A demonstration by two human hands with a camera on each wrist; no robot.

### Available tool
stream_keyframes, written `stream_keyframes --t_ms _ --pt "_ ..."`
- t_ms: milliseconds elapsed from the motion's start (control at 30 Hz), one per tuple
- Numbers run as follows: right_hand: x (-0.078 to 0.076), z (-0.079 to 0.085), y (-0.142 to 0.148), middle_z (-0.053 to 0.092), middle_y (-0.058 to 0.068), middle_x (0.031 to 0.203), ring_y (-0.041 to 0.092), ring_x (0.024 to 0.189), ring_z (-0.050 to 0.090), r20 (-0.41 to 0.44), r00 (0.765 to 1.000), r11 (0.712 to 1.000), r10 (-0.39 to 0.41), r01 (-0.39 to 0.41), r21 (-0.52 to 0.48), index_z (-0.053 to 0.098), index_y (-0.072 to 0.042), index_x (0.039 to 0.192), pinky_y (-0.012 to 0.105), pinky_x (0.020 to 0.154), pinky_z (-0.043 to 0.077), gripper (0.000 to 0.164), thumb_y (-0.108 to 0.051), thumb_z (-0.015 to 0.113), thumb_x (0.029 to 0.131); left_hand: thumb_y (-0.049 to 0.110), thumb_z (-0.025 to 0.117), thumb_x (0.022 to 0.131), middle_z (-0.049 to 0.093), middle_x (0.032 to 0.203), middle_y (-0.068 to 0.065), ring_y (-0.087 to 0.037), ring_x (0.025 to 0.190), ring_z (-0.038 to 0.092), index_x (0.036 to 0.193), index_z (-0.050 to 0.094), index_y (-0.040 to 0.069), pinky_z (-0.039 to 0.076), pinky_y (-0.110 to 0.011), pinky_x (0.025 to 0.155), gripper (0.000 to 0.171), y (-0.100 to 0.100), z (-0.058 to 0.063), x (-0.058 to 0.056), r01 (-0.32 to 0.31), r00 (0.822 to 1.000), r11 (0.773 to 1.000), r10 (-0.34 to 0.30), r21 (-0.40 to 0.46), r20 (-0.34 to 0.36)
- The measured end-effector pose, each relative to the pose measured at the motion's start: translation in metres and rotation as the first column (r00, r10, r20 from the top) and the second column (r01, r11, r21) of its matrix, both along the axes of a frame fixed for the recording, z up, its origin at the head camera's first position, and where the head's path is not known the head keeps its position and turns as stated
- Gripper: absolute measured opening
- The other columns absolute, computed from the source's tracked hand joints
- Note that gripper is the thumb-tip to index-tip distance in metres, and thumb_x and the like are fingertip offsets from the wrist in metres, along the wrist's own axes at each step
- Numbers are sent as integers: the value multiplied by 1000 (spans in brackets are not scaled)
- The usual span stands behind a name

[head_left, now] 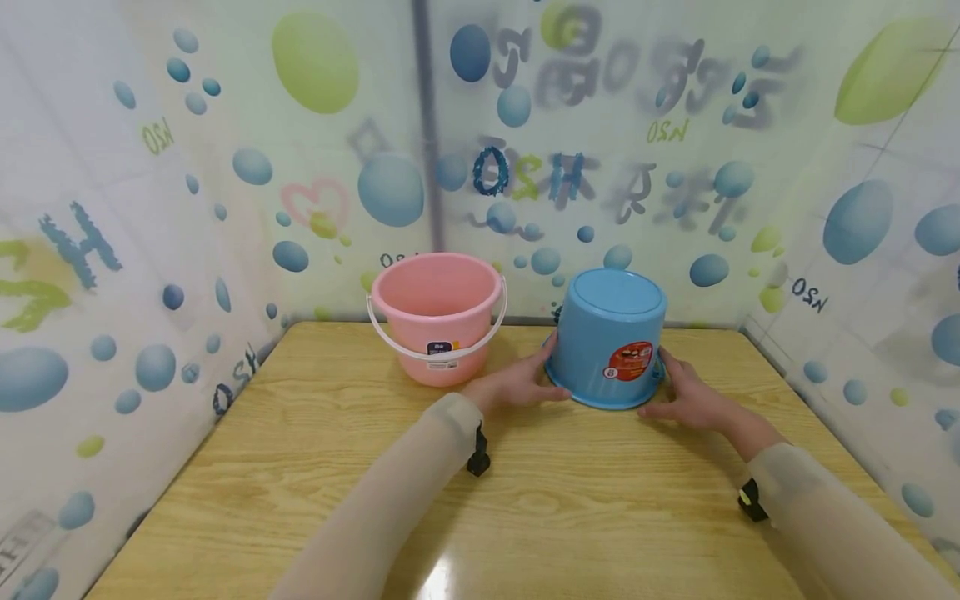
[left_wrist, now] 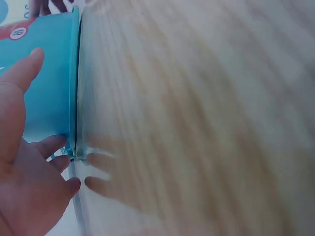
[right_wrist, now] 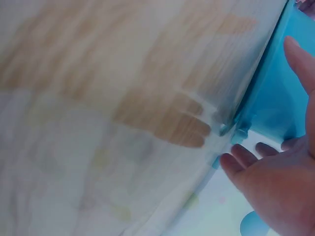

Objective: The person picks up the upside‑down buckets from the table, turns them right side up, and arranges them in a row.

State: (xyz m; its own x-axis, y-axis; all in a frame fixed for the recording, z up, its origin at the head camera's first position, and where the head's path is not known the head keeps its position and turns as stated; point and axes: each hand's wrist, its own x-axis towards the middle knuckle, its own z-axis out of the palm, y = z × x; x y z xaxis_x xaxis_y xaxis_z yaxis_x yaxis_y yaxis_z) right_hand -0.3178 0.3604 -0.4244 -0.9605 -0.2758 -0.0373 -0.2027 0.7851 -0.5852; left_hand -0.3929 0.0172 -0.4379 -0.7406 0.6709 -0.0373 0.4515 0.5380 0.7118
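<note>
A blue plastic bucket (head_left: 585,354) stands upside down toward the back of the table, its rim down and a red label facing me. On its left side is my left hand (head_left: 519,381), fingers spread near the rim; in the left wrist view its thumb looks raised off the blue bucket wall (left_wrist: 49,93). My right hand (head_left: 693,397) is at the opposite side, fingers extended. The right wrist view has its thumb beside the blue bucket (right_wrist: 270,93) and its fingers behind the rim. Neither hand is curled round the bucket.
Left of the blue bucket, a pink bucket (head_left: 412,337) stands upright, its white handle (head_left: 431,357) hanging across the front. Both are on a wood-grain table (head_left: 540,500). Patterned wall coverings (head_left: 645,225) enclose the back and both sides.
</note>
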Motion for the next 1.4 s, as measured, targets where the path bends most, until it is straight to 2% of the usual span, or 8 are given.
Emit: stream_keyframes --t_ms 133,300,567,767,933,1167,1267,1400 --pt "1 2 0 9 40 177 67 160 12 -49 999 998 23 -25 -50 -7 1 174 84 125 19 129 -33 89 95 51 75 103 3 187 -4 -34 173 9 176 -14 33 13 -55 140 116 -3 1 2 -7 999 1000 6 -23 -35" --pt "4 4 3 19 38 177 66 159 22 -100 995 997 20 -28 -77 -2 -5 176 82 123 26 123 -33 88 96 57 74 102 21 183 -15 -39 171 15 173 -15 47 10 -63 139 115 -5 4 6 -57 996 996 52 -74 -70" --pt "10 4 9 27 38 174 66 156 29 -127 992 993 14 -29 -116 0 -12 178 84 118 32 119 -31 86 98 49 71 107 45 159 -18 -37 149 40 175 -9 44 30 -59 131 105 -9 10 14 -55 992 998 53 -11 -116" --pt "16 7 10 33 35 173 61 157 33 -159 987 992 -23 2 -126 3 -17 179 82 119 31 114 -34 83 100 47 71 107 29 171 -20 -39 160 29 176 -6 43 29 -60 133 103 -11 17 19 -58 993 997 64 58 -96" --pt "22 13 10 32 33 175 61 158 32 -176 984 988 -25 -2 -152 7 -19 179 83 120 29 105 -33 79 104 43 71 108 7 186 -10 -36 172 12 177 -6 38 22 -60 137 103 -14 22 20 -9 994 992 22 123 -109" --pt "30 23 10 34 32 174 60 157 34 -190 981 983 -28 -7 -183 10 -21 179 80 116 36 91 -30 70 110 41 69 109 2 187 0 -29 173 11 178 -4 30 24 -56 138 101 -14 31 22 51 994 974 -29 220 -103" --pt "31 26 9 35 31 174 59 157 36 -195 980 981 -32 -7 -193 11 -20 179 72 116 40 85 -31 64 113 47 69 108 4 187 2 -29 173 12 176 -2 43 28 -58 136 98 -16 35 25 7 999 969 3 249 -39" --pt "34 30 7 40 29 172 55 157 39 -222 974 982 -41 -1 -186 15 -20 179 35 112 45 76 -34 56 117 55 68 107 8 187 2 -30 172 16 172 3 56 32 -60 133 93 -18 40 28 -48 999 956 46 288 16"
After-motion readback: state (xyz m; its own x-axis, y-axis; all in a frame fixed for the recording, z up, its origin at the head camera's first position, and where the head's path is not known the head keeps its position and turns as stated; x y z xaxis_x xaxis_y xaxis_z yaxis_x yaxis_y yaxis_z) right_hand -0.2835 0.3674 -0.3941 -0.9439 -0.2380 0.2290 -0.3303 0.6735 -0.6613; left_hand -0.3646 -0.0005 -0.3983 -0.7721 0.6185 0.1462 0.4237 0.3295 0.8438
